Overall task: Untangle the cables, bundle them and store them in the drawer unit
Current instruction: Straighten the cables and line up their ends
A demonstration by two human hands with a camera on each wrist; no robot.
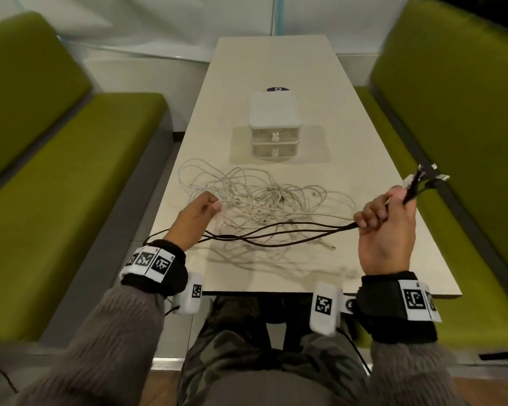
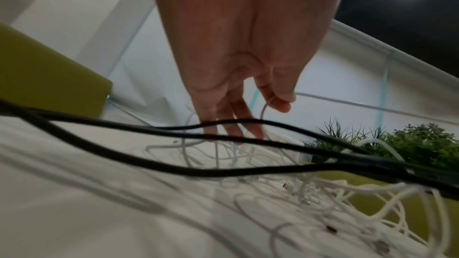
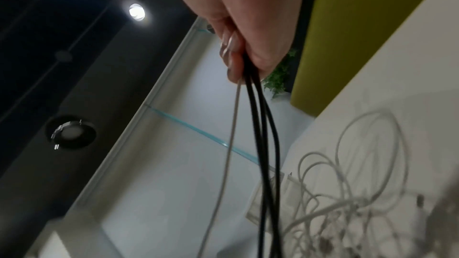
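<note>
Green benches (facing), white walls

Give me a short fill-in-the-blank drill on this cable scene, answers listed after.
1. The right hand grips a bunch of ____ cables.
2. The left hand pinches a strand of the ____ cable tangle.
3. Both drawers of the drawer unit are ____.
4. The drawer unit stands on the ____.

Answers: black; white; closed; table

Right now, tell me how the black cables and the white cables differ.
The black cables are lifted in strands, gripped by the right hand; the white cables mostly lie tangled on the table. The left hand pinches one white strand. The black look thicker. Both sit before the closed drawer unit.
</note>
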